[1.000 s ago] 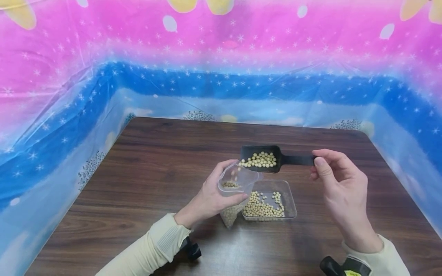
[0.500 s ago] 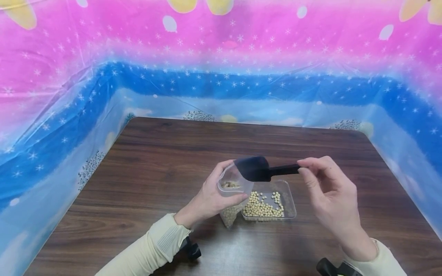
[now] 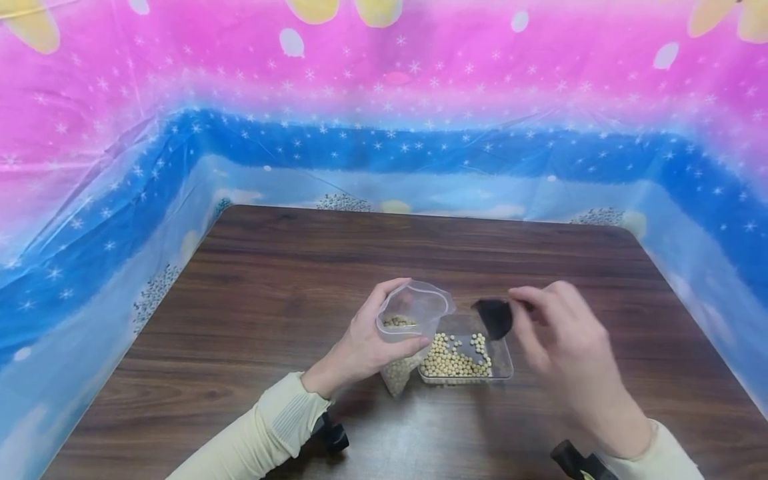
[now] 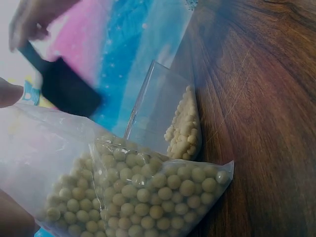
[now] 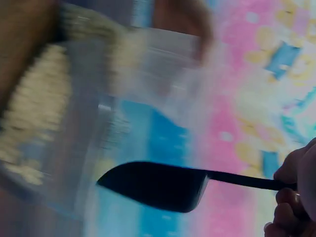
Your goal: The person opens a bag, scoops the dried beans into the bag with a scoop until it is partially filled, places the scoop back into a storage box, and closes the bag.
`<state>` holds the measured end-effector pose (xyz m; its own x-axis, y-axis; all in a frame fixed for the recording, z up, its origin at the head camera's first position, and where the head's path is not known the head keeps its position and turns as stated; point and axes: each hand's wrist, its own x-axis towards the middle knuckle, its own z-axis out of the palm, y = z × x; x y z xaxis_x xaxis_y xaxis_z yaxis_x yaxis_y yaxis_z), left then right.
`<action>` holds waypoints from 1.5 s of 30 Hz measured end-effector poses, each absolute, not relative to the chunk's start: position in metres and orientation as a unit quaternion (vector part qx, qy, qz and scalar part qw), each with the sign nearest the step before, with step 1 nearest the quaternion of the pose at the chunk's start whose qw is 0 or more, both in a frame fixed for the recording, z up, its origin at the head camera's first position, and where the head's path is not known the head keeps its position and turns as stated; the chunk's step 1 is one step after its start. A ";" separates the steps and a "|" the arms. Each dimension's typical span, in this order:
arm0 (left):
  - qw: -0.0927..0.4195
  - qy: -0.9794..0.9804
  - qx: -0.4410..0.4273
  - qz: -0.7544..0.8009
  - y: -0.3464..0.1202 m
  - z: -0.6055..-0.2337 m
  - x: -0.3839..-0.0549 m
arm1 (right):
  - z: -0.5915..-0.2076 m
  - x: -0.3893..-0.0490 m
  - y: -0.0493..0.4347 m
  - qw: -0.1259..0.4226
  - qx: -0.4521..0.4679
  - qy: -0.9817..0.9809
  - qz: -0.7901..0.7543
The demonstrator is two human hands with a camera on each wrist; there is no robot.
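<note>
My left hand (image 3: 360,340) grips a clear plastic bag (image 3: 425,305) around its upper part, keeping its mouth spread. Round pale beans fill the lower part of the bag, seen close in the left wrist view. My right hand (image 3: 570,353) pinches the end of the handle of a black scoop (image 5: 153,186). The scoop hangs tilted over the far right corner of a clear plastic box (image 3: 509,363), apart from the bag. Loose round beans (image 3: 453,363) lie in the box, beside the bag. The scoop's inside is hidden in the head view.
All of this stands on a dark wood-grain table (image 3: 270,280). A pink and blue printed cloth (image 3: 384,147) surrounds the table's back and sides. Each wrist wears a black camera mount (image 3: 333,433).
The scoop held beans, then was tipped over the bag's mouth by my right hand. Now it has moved right and down, off the bag. My left hand stays nearly still.
</note>
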<state>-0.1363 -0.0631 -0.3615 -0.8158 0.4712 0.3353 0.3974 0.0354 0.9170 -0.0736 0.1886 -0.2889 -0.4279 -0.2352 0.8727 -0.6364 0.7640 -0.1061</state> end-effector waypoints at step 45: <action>0.038 0.724 0.291 0.625 -0.064 -0.359 -0.134 | -0.395 -0.103 0.245 -0.044 -0.097 -0.789 0.605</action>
